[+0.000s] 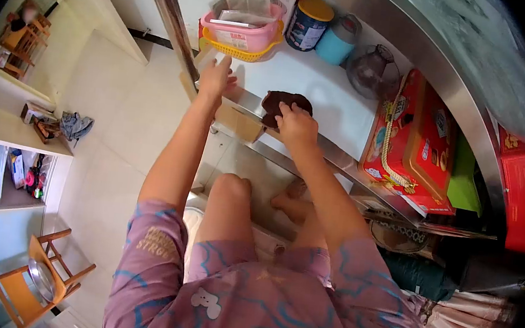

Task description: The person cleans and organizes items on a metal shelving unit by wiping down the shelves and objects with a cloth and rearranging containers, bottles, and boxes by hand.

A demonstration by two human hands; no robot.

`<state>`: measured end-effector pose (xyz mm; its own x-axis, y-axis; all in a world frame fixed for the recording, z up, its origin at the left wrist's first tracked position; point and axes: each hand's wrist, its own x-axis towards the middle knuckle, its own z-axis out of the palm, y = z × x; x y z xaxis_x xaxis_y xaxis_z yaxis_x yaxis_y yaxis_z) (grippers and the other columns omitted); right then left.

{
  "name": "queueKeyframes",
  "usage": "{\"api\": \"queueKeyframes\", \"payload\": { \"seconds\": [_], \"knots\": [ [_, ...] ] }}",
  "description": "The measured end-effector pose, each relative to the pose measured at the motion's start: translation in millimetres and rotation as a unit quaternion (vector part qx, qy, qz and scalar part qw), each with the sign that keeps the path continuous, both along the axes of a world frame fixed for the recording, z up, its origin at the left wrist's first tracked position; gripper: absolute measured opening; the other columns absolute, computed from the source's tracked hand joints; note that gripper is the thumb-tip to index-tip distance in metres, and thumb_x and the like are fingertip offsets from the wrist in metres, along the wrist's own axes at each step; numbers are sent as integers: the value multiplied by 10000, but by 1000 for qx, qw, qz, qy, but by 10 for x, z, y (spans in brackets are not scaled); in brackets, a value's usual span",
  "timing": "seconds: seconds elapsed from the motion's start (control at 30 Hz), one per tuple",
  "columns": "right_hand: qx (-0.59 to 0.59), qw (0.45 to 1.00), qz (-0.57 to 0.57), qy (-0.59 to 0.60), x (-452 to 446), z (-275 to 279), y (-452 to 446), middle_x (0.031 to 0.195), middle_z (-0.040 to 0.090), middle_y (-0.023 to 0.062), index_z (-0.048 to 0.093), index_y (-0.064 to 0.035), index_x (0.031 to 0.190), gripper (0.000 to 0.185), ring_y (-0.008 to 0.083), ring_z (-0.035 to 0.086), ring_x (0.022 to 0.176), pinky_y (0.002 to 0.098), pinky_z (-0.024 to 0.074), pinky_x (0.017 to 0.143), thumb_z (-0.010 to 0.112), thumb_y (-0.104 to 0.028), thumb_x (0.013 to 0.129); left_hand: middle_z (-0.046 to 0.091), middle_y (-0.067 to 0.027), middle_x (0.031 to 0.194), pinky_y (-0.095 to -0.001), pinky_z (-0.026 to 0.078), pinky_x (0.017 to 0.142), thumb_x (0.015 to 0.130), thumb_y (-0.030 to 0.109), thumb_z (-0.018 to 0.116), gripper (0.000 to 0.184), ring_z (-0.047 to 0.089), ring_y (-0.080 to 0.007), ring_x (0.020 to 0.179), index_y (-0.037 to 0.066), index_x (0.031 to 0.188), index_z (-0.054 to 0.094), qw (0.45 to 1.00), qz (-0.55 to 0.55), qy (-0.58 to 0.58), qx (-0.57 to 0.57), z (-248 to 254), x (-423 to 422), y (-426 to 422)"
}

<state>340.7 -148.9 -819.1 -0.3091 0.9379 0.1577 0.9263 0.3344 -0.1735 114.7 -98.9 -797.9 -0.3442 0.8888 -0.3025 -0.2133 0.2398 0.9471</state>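
My right hand (pixel 297 129) has its fingers on a dark brown cloth (pixel 290 99), bunched at the front edge of a white shelf (pixel 337 111). Part of the cloth hangs over the metal edge strip. To the left, my left hand (pixel 215 79) reaches over the shelf's front corner with its fingers apart and nothing in it. Just beyond its fingertips stand a pink plastic basket (pixel 245 38) holding clear packaging and a yellow basket (pixel 239 53) beneath it.
Behind the cloth stand a dark blue can (pixel 306 31) with a yellow lid, a light blue container (pixel 337 42) and a clear glass jug (pixel 372 73). A red box (pixel 415 138) with a rope handle sits at the right. A wooden chair (pixel 39 278) is at lower left.
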Motion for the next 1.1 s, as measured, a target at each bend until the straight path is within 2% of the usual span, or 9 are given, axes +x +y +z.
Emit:
{"api": "queueKeyframes", "payload": {
  "seconds": [0.23,0.5,0.57,0.67,0.7,0.77,0.87,0.93,1.1],
  "knots": [
    [-35,999,-15,-5,-1,-10,30,1225,620,190,620,-152,1207,372,329,615,1094,425,509,901,631,-294,863,573,-261,1165,-387,625,675,967,202,459,416,675,-330,903,18,1335,399,976,-77,-192,-62,-8,-46,766],
    [95,995,12,11,57,-169,88,1144,660,162,621,-115,1129,295,341,661,978,454,526,839,528,-301,919,578,-203,1232,-370,628,700,994,110,394,377,677,-285,957,11,1357,404,982,-104,-148,47,200,191,406],
    [-112,991,-19,71,140,167,121,1077,673,156,615,-75,1088,274,363,659,929,480,505,841,503,-269,931,574,-198,1242,-377,623,734,995,124,407,382,670,-280,985,7,1359,406,977,-128,-157,62,279,195,80],
    [-143,960,-16,240,478,261,368,1125,620,218,649,-93,1065,263,367,572,1089,445,447,939,493,-272,952,571,-168,1265,-366,579,863,1001,207,449,402,642,-258,1052,10,1350,423,976,-129,-175,23,364,181,-727],
    [122,989,5,81,548,329,328,1209,592,203,638,-35,1057,271,365,539,1148,431,437,960,520,-252,947,572,-158,1267,-362,563,898,1000,239,464,418,636,-249,1067,10,1347,428,976,-126,-178,22,346,124,-999],
    [86,942,-4,325,611,697,304,1262,592,160,643,-43,1124,274,320,552,1138,373,435,956,574,-231,937,577,-144,1263,-386,574,877,992,278,485,448,638,-254,1063,13,1349,426,977,-87,-190,-33,27,-119,-1542],
    [-1,880,-104,463,667,973,279,1251,603,131,636,-29,1159,298,250,558,1098,331,426,940,576,-238,956,588,-147,1246,-409,590,839,982,289,496,448,646,-266,1048,20,1337,444,983,-19,-163,-86,-10,-325,-2306],
    [-66,631,-239,736,686,1007,378,1207,626,92,624,0,1174,320,178,556,1051,303,425,914,561,-243,976,589,-149,1245,-415,595,827,981,296,496,449,649,-274,1042,21,1332,451,983,8,-165,-83,-58,-477,-2646],
    [-38,744,-38,666,264,903,369,963,653,2,656,-22,1098,280,92,533,892,285,449,828,598,-259,959,605,-206,1193,-418,598,833,962,167,417,395,652,-332,1028,-24,1305,463,962,115,-204,-141,-297,-874,-3289]
  ]
}}
